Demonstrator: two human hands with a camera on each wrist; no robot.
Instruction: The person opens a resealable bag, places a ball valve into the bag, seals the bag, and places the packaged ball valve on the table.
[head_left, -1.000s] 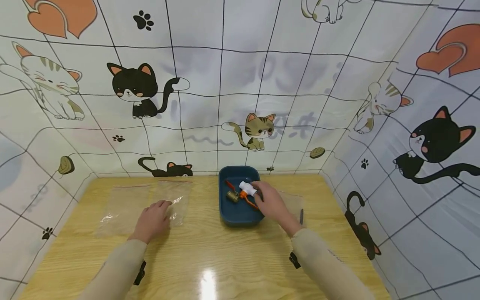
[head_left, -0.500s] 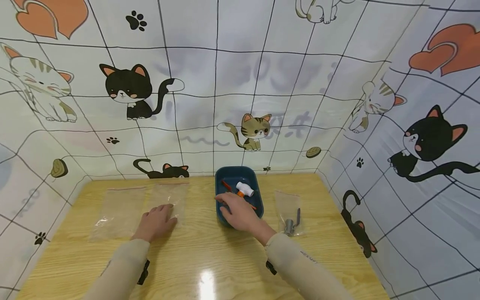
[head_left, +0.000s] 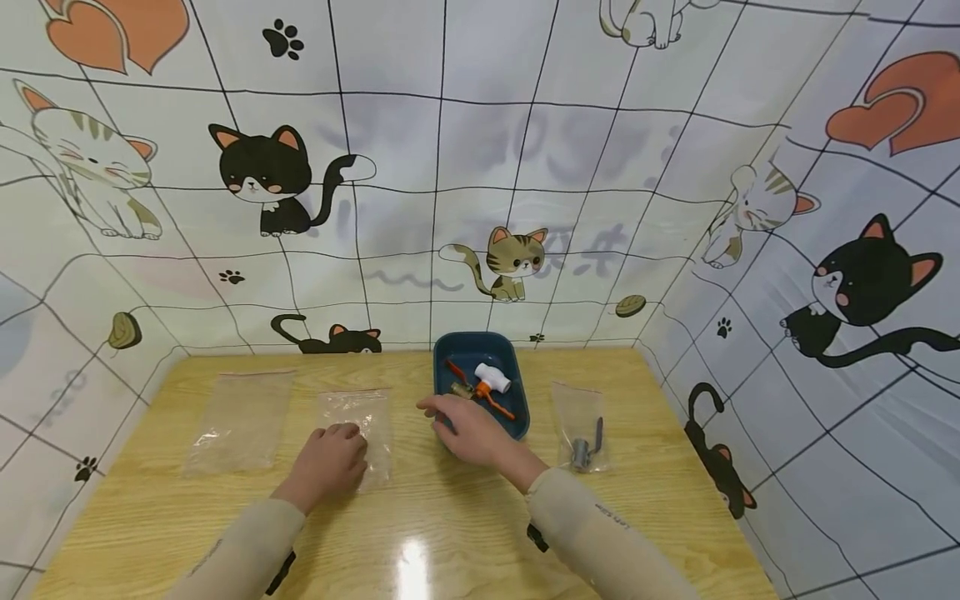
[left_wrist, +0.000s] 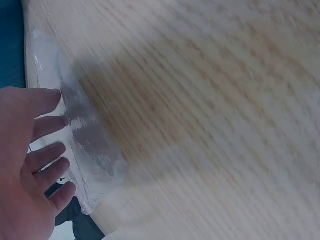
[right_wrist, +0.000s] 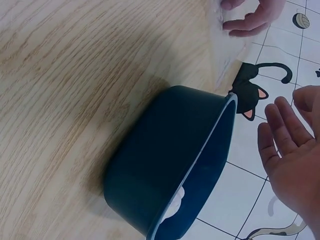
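Note:
My left hand (head_left: pixel 330 465) rests on a clear zip bag (head_left: pixel 379 446) on the table. In the left wrist view, its fingers lie loosely extended against the bag (left_wrist: pixel 92 142). My right hand (head_left: pixel 476 432) hovers over the near-left edge of a dark blue plastic bin (head_left: pixel 521 392). Its fingers (right_wrist: pixel 282 125) are spread and hold nothing. Inside the bin lie a white plastic valve (head_left: pixel 492 377), an orange handle (head_left: pixel 497 407), a red-handled piece (head_left: pixel 456 370) and a brass-coloured fitting (head_left: pixel 461 389), partly hidden by my right hand.
Another flat clear bag (head_left: pixel 243 421) lies at the left. To the right of the bin, a third clear bag (head_left: pixel 573 408) contains a grey fitting with a dark lever (head_left: pixel 581 453). A cat-print cloth wall (head_left: pixel 405 217) encloses the wooden table (head_left: pixel 465 533).
My left hand has slid the middle bag nearer and to the right. The right hand has moved off the white valve to the bin's near-left edge.

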